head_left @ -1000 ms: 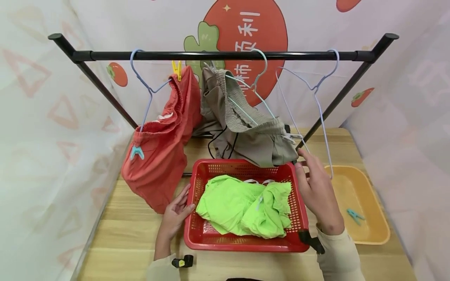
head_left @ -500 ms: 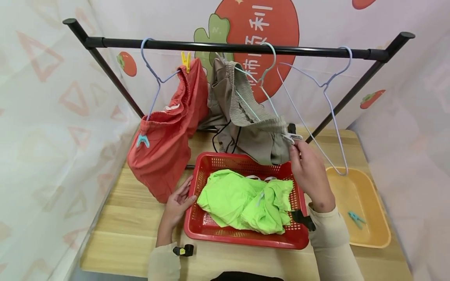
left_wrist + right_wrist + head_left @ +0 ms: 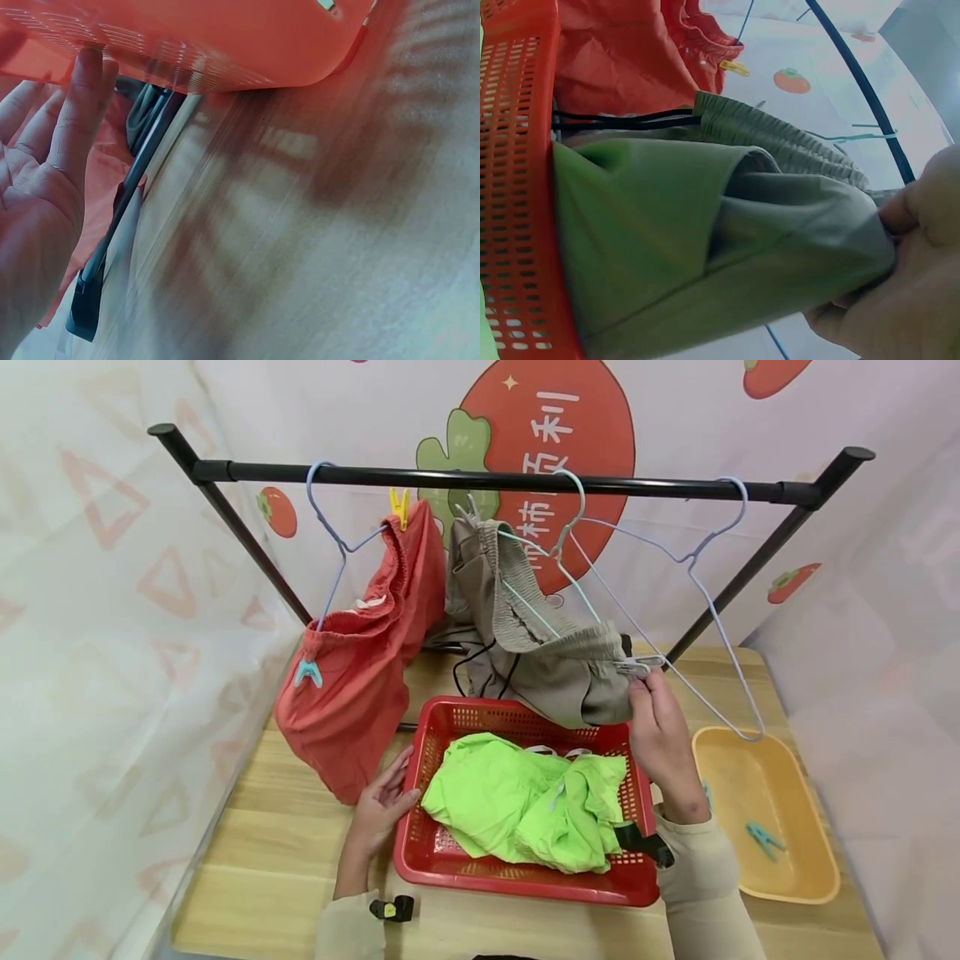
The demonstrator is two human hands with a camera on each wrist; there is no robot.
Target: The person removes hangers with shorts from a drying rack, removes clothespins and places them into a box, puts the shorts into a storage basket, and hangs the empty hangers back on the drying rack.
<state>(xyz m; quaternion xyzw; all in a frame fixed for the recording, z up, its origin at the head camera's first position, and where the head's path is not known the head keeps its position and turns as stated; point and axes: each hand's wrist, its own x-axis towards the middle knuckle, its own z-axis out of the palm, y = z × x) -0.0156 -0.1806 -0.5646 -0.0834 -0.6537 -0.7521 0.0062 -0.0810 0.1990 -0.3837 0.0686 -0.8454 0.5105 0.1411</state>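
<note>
Pinching a corner of the grey shorts (image 3: 555,692) with the right hand (image 3: 663,739), just beside a grey clip (image 3: 636,666); cannot tell whether also squeezing that clip. Touching the wall of the basket (image 3: 525,887) with the straight, slightly spread fingers of the left hand (image 3: 381,806). Hanging, as to the shorts, on the mint hanger (image 3: 556,552), ahead of both hands and sloping down to the right one. Gathered into fine puckers along the waistband, gaping in a wide loop around the hanger, nipped by a second clip (image 3: 468,512) at the far, higher end. Trailing black cords (image 3: 510,675) between the hands. Bulging smoothly toward the right hand, with a dark fold in the side. Draping beyond the green cloth (image 3: 487,793) lying crumpled in the basket.
</note>
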